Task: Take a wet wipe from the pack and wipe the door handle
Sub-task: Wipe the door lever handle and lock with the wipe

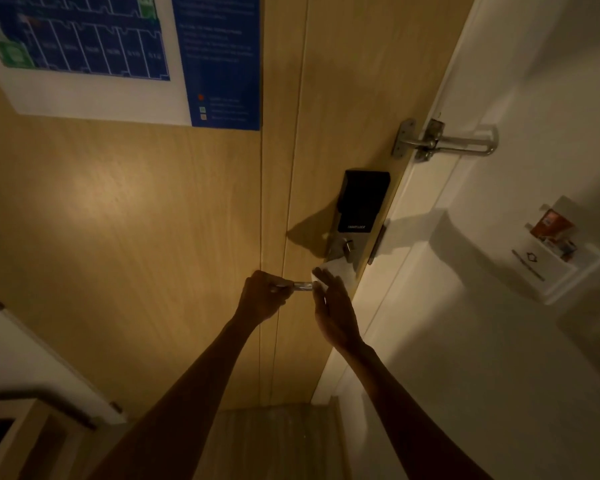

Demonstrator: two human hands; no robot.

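My left hand (262, 294) clamped on door handle (302, 285) free end, near door's lock edge. My right hand (329, 299) presses wet wipe (336, 268) at handle root, fingers loose. Risk: wipe slips off, lever dips.

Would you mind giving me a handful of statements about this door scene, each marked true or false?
1. The left hand grips the free end of the lever door handle. True.
2. The right hand presses a white wet wipe near the handle's base. True.
3. The black smart lock panel sits below the handle. False: it sits above it.
4. The metal swing guard is mounted above the lock panel. True.
5. The blue floor plan poster hangs on the white wall. False: it is on the wooden door.
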